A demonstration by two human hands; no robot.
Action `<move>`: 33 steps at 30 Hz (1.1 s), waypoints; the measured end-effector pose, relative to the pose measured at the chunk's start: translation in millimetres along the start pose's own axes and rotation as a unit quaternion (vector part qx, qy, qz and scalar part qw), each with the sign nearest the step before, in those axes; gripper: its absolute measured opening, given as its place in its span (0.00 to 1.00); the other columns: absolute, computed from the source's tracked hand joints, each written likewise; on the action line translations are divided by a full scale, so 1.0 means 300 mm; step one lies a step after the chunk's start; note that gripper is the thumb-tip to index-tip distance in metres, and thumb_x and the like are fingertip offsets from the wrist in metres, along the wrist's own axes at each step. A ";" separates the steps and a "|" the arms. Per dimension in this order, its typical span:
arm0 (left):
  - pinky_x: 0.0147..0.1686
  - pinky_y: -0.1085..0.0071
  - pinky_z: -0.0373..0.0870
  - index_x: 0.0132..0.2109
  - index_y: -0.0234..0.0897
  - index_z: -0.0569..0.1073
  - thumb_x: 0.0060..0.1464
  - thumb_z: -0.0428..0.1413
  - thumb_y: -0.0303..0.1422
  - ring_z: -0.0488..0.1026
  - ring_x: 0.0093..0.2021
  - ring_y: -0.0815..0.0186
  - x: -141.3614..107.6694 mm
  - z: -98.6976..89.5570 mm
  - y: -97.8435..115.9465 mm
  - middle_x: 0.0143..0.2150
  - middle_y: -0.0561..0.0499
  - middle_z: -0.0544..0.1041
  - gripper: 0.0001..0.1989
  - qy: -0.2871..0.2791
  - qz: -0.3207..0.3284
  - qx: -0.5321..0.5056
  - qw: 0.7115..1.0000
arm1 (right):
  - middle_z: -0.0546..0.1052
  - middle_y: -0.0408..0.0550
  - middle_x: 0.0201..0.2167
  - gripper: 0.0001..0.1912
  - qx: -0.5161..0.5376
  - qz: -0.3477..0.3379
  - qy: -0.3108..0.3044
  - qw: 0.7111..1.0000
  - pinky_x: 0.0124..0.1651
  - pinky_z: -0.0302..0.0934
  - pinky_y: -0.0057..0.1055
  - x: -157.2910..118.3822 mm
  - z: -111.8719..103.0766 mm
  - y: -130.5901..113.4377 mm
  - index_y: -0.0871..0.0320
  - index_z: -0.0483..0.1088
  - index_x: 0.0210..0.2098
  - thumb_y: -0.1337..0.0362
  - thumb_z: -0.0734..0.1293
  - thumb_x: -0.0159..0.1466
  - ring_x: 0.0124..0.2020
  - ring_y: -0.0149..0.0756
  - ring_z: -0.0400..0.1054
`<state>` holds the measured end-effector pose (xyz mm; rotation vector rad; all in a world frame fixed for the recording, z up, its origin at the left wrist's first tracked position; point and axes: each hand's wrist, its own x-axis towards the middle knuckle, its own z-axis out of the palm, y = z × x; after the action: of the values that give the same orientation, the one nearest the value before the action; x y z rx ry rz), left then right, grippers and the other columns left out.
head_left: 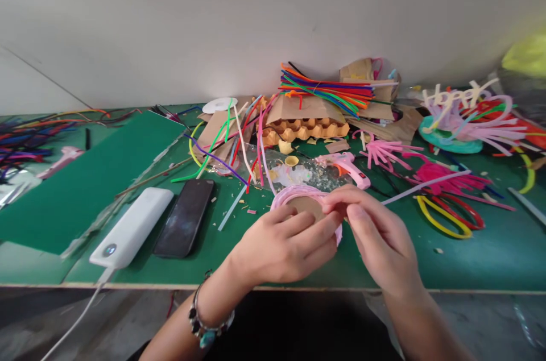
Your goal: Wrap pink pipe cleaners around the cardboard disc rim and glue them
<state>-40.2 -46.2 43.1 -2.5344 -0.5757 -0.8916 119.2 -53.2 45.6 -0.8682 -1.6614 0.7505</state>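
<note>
Bench (482, 264): green top, against a pale wall (256, 20). Green sheet (94, 179) lies at left. Egg tray (298, 130) at back, under brown cardboard (301, 110) topped by a bundle of coloured pipe cleaners (324, 89). Left-hand grip (285, 247): fingers curled closed over near side of pink coil, holding it. Right-hand grip (384, 241): thumb and forefinger nearly together at coil's right edge; cannot tell whether a strand is pinched. Power bank (134, 224), cabled, beside black phone (184, 218), both left of the hands. Pink coil (294, 193): around a cardboard disc (305, 206), over the bench near its front edge. Pink glue gun (352, 170) just beyond.
</note>
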 end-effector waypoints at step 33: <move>0.19 0.76 0.57 0.28 0.36 0.63 0.62 0.40 0.36 0.60 0.15 0.74 -0.081 -0.052 -0.061 0.17 0.57 0.68 0.17 0.010 -0.155 -0.093 0.983 | 0.69 0.39 0.22 0.05 -0.204 0.026 0.078 0.975 0.29 0.61 0.20 -0.103 -0.083 0.148 0.56 0.62 0.27 0.68 0.62 0.58 0.24 0.24 0.66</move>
<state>-74.3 -44.5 42.4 -2.6400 -0.9405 -1.1237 156.2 -54.1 -1.0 -1.2304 -1.6816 0.3652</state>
